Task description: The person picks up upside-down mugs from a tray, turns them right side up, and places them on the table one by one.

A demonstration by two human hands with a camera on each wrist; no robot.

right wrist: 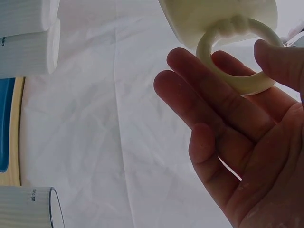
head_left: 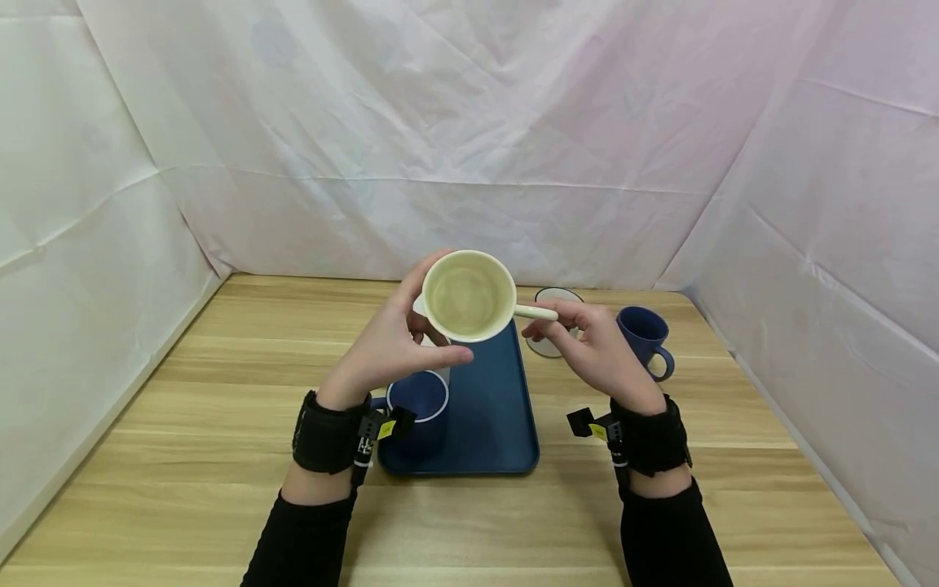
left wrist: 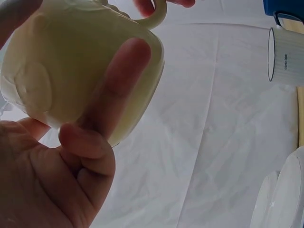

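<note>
Above the blue tray [head_left: 499,424] on the wooden table [head_left: 183,424], in the head view, we see a cream cup [head_left: 469,295] held in the air by both hands, its mouth turned toward the camera. The left hand [head_left: 396,346] cradles the cup's body from the left and below, fingers curled round the wall, thumb stretched along the near side. The right hand [head_left: 590,346] pinches the cup's handle [head_left: 535,312] between thumb and fingertips. A dark blue mug with a white rim [head_left: 418,403] stands on the tray's near left part, just below the left hand. A white mug [head_left: 556,322] lies right of the tray, partly hidden by the right hand, and a blue mug [head_left: 645,336] stands further right.

In the left wrist view, we find the cream cup [left wrist: 80,61] filling the upper left, one finger [left wrist: 118,80] laid up its side and the others folded beneath. A white mug [left wrist: 287,56] shows at the right edge.

In the right wrist view, the cup's ring handle [right wrist: 237,57] rests across the right hand's fingers [right wrist: 209,95], the thumb pressing it from the right. White ribbed mugs [right wrist: 28,38] lie at upper left, another [right wrist: 28,206] at lower left.
</note>
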